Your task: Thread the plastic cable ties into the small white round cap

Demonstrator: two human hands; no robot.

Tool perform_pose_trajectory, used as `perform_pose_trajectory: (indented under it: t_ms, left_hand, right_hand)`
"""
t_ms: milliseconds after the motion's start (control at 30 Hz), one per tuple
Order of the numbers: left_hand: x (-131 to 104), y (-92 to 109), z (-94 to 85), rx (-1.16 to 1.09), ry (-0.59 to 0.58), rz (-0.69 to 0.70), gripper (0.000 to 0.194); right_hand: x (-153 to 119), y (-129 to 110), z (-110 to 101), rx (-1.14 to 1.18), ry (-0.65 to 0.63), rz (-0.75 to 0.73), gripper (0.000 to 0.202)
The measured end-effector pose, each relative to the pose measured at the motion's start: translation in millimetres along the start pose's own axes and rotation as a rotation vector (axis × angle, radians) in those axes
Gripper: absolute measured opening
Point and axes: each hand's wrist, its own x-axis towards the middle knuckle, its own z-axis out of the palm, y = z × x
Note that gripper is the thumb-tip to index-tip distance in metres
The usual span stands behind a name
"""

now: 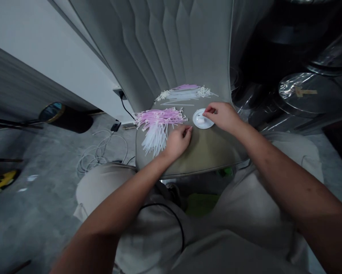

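On the seat of a grey chair (pixel 216 152) lies a small round white dish (pixel 204 126). My right hand (pixel 221 115) is over its right side, fingertips pinched together; whatever they hold is too small to make out. My left hand (pixel 179 141) rests on the seat left of the dish, thumb and fingers closed, their content unclear. Beside it lies a pile of pink sticks (pixel 162 117) with white ends, fanned over translucent white sticks (pixel 155 140). Behind these, near the backrest, is another row of white sticks (pixel 185 94) with a few pink ones.
The quilted backrest (pixel 173 42) rises behind the seat. A coiled white cable (pixel 93 154) lies on the floor at the left, near a wall socket (pixel 119 93) with a black cord. Film-wrapped round objects (pixel 296 91) stand at the right.
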Motion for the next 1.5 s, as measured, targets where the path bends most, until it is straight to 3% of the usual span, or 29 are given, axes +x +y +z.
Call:
perform_pose_trajectory:
  t_ms: [300,767,1067,1167,1333,1433,1500]
  left_hand:
    - [-14.4,0.3,11.7,0.115,-0.055,0.174,0.03]
    - [-12.9,2.2,9.4,0.117,-0.091,0.222,0.03]
    - [-11.7,1.4,9.5,0.079,-0.062,0.215,0.028]
    - [-8.1,4.0,6.0,-0.082,-0.021,0.103,0.024]
    - [2.1,15.4,-13.6,-0.496,0.039,-0.209,0.023]
    - [1.3,25.8,-28.7,-0.719,0.058,-0.258,0.025]
    - [-3.3,34.1,-38.0,-0.75,0.071,-0.266,0.027]
  right_hand:
    - [3.0,2.5,25.1,-0.15,-0.089,-0.06,0.012]
    - [-7.7,6.0,32.1,-0.232,-0.074,-0.054,0.013]
    - [-9.1,3.1,27.2,0.017,0.066,0.038,0.013]
    - [-7.6,-0.4,23.1,0.209,0.126,0.116,0.012]
    - [-9.9,-21.1,15.1,0.549,0.093,0.241,0.011]
    - [-18.3,-40.6,9.8,0.665,0.073,0.244,0.011]
    - [-25.4,-53.5,6.3,0.772,0.058,0.238,0.012]
